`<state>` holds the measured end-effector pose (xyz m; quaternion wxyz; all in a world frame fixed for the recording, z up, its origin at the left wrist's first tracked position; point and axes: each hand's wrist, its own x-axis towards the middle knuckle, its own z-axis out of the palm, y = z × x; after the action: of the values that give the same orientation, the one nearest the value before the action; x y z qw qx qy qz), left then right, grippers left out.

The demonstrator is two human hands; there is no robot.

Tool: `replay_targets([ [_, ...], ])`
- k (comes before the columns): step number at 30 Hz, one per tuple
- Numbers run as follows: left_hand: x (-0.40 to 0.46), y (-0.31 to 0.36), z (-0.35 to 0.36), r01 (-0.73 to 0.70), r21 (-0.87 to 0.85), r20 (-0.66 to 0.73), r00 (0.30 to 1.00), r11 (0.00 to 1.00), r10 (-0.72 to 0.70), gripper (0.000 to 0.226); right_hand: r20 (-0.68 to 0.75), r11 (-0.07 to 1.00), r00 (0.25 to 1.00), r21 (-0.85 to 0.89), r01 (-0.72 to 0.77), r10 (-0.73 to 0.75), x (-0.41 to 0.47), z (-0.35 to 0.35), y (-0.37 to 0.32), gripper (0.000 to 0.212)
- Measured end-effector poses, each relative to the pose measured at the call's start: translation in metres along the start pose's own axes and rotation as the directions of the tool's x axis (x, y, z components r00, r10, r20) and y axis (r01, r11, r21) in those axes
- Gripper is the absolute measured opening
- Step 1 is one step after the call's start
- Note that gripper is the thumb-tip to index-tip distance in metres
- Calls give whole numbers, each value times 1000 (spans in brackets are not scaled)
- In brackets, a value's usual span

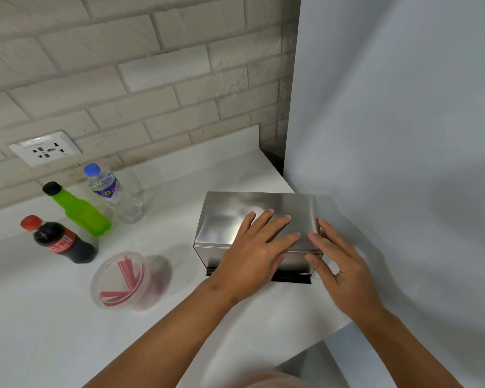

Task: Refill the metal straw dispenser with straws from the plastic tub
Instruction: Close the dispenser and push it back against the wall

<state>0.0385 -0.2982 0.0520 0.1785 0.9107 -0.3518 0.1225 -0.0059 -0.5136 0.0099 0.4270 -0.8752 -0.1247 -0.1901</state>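
The metal straw dispenser (pixel 230 217), a brushed steel box with its lid down, stands on the white counter near the right wall. My left hand (pixel 252 256) lies flat on the front part of its lid, fingers spread. My right hand (pixel 339 273) touches the dispenser's front right corner, thumb and fingertips on the lid's edge. To the left, apart from both hands, sits the round clear plastic tub (pixel 102 299) holding several red straws (pixel 129 271).
A cola bottle (pixel 60 242), a green bottle (pixel 79 210) and a water bottle (pixel 114 193) stand at the back left. A wall socket (pixel 44 148) sits in the brick wall. A pale wall (pixel 403 135) borders the right; the counter (pixel 53 331) ends at lower right.
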Motion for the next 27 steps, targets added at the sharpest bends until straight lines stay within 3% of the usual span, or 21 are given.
replay_targets([
  [9,4,-11,-14,48,-114,64,997,992,-41,39,50,994,993,-29,-105,107,16,-13,-12,46],
  [17,21,-37,-42,166,-45,162,974,985,-157,51,235,942,933,-264,-208,272,64,-15,-28,57],
  [27,19,-38,-43,227,-109,232,952,968,-197,53,270,890,893,-385,-242,360,78,-13,-45,58],
])
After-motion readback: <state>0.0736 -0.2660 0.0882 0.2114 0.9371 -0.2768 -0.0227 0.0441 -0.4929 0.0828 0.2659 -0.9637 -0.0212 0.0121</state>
